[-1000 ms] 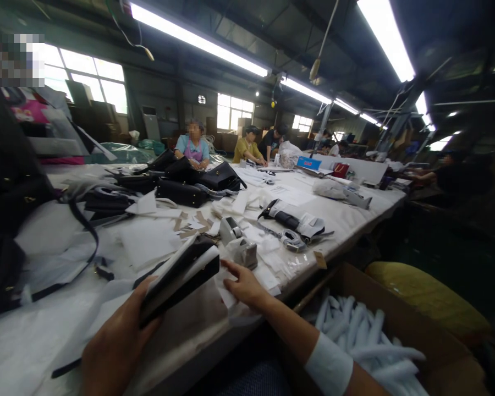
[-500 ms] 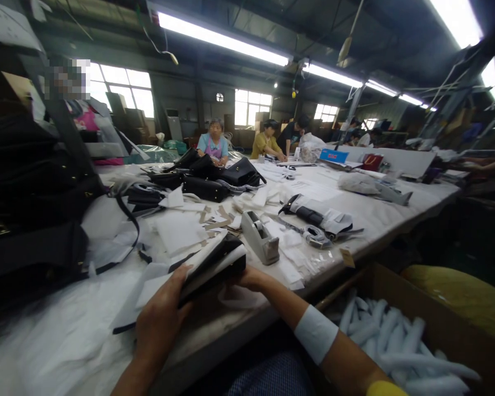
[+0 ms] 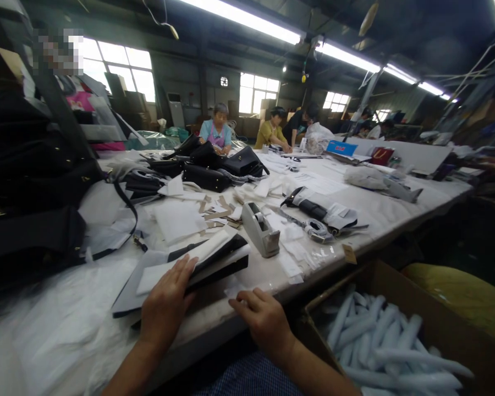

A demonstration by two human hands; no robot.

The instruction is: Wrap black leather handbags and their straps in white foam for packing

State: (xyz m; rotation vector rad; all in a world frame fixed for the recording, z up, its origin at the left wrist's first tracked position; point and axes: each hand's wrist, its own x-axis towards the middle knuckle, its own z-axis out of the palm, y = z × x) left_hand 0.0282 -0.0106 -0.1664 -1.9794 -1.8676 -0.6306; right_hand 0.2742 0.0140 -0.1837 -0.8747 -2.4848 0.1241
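Note:
In front of me a flat black bag (image 3: 226, 270) lies on the table, with white padding sheets (image 3: 165, 275) on and inside it and a grey-white panel beneath. My left hand (image 3: 167, 297) rests on the padding, fingers stretched out flat over it and thumb by the bag's near edge. At the table's front edge my right hand (image 3: 266, 322) is closed in a pinch, apart from the bag. Its fingertips are on a thin translucent piece of plastic (image 3: 236, 287). Just beyond the bag stands a grey tape dispenser (image 3: 260, 234).
Black bags (image 3: 208, 176) lie farther back; more are stacked at the left (image 3: 28, 236). Paper scraps and a wrapped strap bundle (image 3: 317, 212) lie on the table. A cardboard box (image 3: 379, 275) of pale foam rolls stands at right. Several people work across the table.
My right hand has left the bag's right end and moved back to the table edge, pinching the translucent plastic. The bag lies lower, and my left hand has flattened on it.

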